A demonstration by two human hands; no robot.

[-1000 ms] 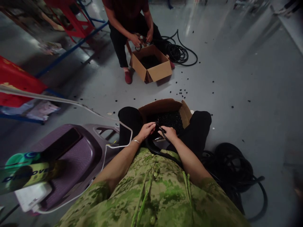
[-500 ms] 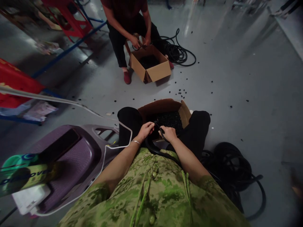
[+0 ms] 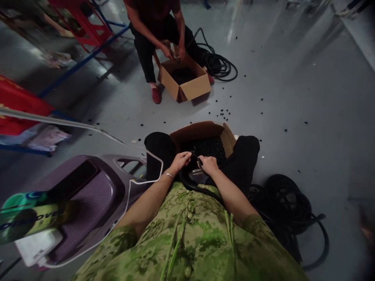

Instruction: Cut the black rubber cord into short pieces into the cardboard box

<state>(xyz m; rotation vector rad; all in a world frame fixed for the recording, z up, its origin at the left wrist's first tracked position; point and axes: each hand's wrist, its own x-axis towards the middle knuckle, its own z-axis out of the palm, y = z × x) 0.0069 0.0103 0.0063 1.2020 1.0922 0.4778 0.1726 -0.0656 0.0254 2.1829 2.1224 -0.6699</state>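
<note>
Between my knees stands an open cardboard box (image 3: 230, 138) with many small black pieces (image 3: 209, 148) inside. My left hand (image 3: 182, 160), a bracelet on its wrist, pinches the end of a black tube (image 3: 190, 184) over the near side of the box. Just to the right, my right hand (image 3: 208, 164) is closed, with something dark at its fingers that looks like a tool or part of the tube; I cannot make out which. The tube loops down across my lap toward the right.
Coiled black tubing (image 3: 285, 201) lies on the floor at right. At left is a purple stool (image 3: 88, 199) with a phone, a bottle and a white cable. Ahead, a seated person works over another cardboard box (image 3: 196, 88).
The loop of tubing beside the person ahead has shifted left, and that person's hands have moved slightly. My own hands have hardly moved.
</note>
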